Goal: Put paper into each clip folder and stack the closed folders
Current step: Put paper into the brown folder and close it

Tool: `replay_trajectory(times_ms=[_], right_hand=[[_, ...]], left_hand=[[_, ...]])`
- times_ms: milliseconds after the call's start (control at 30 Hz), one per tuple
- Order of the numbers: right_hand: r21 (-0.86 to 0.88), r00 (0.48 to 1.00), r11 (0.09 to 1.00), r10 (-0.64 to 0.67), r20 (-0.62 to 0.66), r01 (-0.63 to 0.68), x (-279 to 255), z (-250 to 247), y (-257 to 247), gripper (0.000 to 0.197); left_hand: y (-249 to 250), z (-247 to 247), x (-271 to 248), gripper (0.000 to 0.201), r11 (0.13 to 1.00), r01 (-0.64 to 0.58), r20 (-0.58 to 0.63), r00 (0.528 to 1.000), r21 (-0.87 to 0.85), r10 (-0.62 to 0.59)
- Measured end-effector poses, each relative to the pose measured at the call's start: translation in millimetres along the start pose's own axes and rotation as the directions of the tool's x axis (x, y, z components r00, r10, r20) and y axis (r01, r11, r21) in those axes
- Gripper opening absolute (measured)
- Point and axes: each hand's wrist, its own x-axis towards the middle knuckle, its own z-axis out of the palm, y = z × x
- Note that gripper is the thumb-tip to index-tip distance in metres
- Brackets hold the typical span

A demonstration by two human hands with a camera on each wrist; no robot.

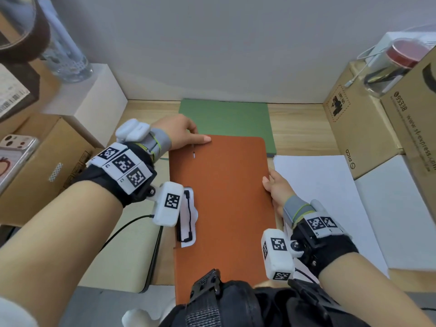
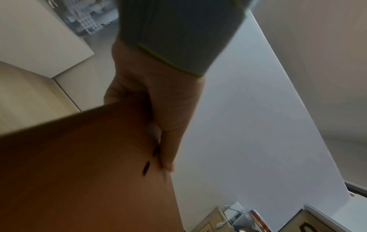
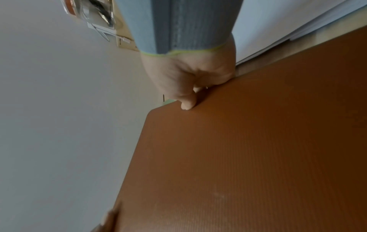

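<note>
A closed orange clip folder lies lengthwise in front of me, its far end over the near edge of a green folder flat on the wooden desk. My left hand grips the orange folder's far left corner, thumb on top along the edge, as the left wrist view shows. My right hand pinches the folder's right edge with the thumb on the cover and the fingers hidden beneath. A white label with a black clip part shows at its left edge. White paper sheets lie to the right.
Cardboard boxes stand at the left and right. A white block sits at the back left, a phone on the left box, a glass jar on the right boxes. A grey wall closes the back.
</note>
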Motion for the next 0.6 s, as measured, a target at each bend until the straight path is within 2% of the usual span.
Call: replay_trajectory(times_ms=[100, 233, 267, 333, 400, 433, 500, 600], right_hand=[[0.059, 0.999, 0.998, -0.035, -0.004, 0.035, -3.0, 2.8, -13.8, 0.038], [0.132, 0.993, 0.986, -0.091, -0.077, 0.101, -2.9, 2.0, -40.7, 0.044], [0.101, 0.988, 0.989, -0.100, -0.118, 0.112, -0.5, 0.0, -46.1, 0.051], [-0.103, 0.970, 0.990, -0.118, -0.213, 0.097, 4.4, -6.0, -54.8, 0.067], [-0.311, 0.936, 0.950, -0.138, -0.325, 0.032, 8.2, -13.2, -59.5, 0.071], [-0.337, 0.916, 0.941, -0.148, -0.373, 0.015, 8.8, -15.3, -60.6, 0.070], [-0.285, 0.899, 0.958, -0.152, -0.410, 0.032, 14.8, -18.7, -62.3, 0.069], [-0.089, 0.942, 0.993, -0.099, -0.321, 0.074, 29.0, -14.6, -57.4, 0.067]], left_hand=[[-4.5, -5.3, -0.6, 0.046, 0.994, 0.003, -0.064, 0.998, -0.107, -0.010], [-15.1, -19.1, 1.1, 0.041, 0.939, 0.004, -0.168, 0.984, -0.344, -0.066], [-21.9, -22.0, 3.4, 0.039, 0.908, 0.008, -0.196, 0.975, -0.419, -0.099], [-36.1, -26.6, 8.9, 0.043, 0.832, 0.025, -0.268, 0.941, -0.554, -0.207], [-49.7, -26.5, 14.4, 0.052, 0.765, 0.045, -0.318, 0.893, -0.642, -0.319], [-58.2, -23.4, 17.0, 0.054, 0.742, 0.057, -0.339, 0.865, -0.668, -0.371], [-71.9, -13.0, 26.3, 0.054, 0.647, 0.084, -0.306, 0.830, -0.758, -0.466], [-88.2, 13.8, 43.4, 0.055, 0.503, 0.168, -0.190, 0.789, -0.848, -0.585]])
